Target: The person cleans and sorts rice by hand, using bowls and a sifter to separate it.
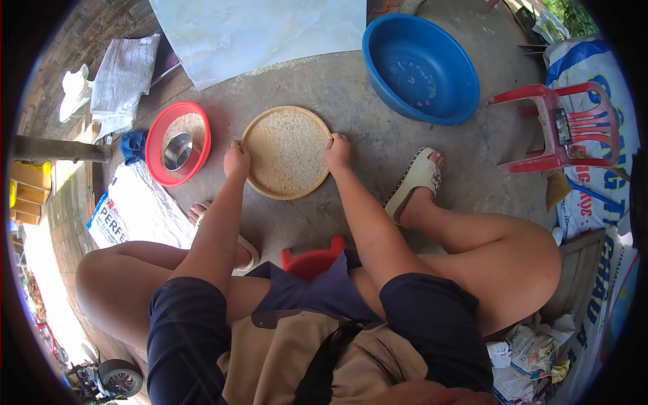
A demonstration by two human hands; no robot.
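A round woven winnowing tray [287, 196] is held between my two hands in the middle of the view. Pale grains, apparently rice, are spread across its base. My left hand [236, 160] grips the left rim, fingers wrapped around the edge. On the opposite side my right hand [337, 152] clasps the right rim. Left of the tray stands a red plastic basin [154, 158] with more grain in it, and a metal bowl [178, 152] rests on that grain. A large blue basin [422, 71] sits beyond the tray to the right; small bits lie on its bottom.
A pale marbled sheet [263, 34] lies at the back, grains scattered along its near edge. A red plastic chair [560, 128] stands at right, before printed sacks [587, 196]. A white sack [138, 209] lies left. My sandalled feet flank a red stool [314, 262].
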